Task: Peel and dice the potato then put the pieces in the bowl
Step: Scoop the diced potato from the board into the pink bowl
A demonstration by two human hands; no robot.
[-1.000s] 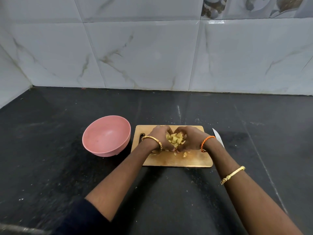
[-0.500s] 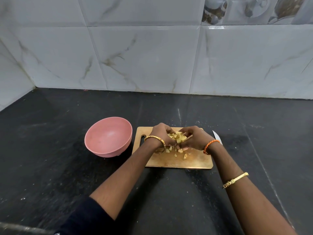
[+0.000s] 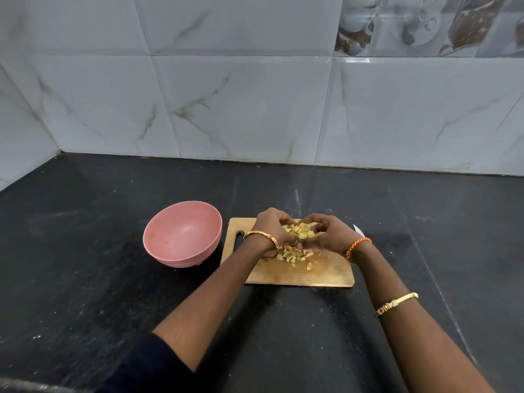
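Both hands were cupped together over the cutting board (image 3: 326, 275), the left hand (image 3: 270, 229) and the right hand (image 3: 330, 234) meeting at the fingertips and scooping up a heap of potato pieces (image 3: 300, 232). The fingers of each hand curled inward round the pile, holding the dice between the two palms. A scatter of loose pieces (image 3: 295, 256) lay on the board just under the wrists, outside the scoop. The pink bowl (image 3: 181, 236) stood just beside the board's left edge on the dark table (image 3: 85, 265), and nothing showed inside it. A knife tip (image 3: 357, 229) peeked out behind the right wrist.

The risk looked plain: the heap was piled high and the cup had gaps, so lifting and swinging it left could shed dice onto the table short of the bowl. Squeezing harder might pop pieces out of the top. The loose pieces would likely need a second scoop, and that blade sat near the right hand.
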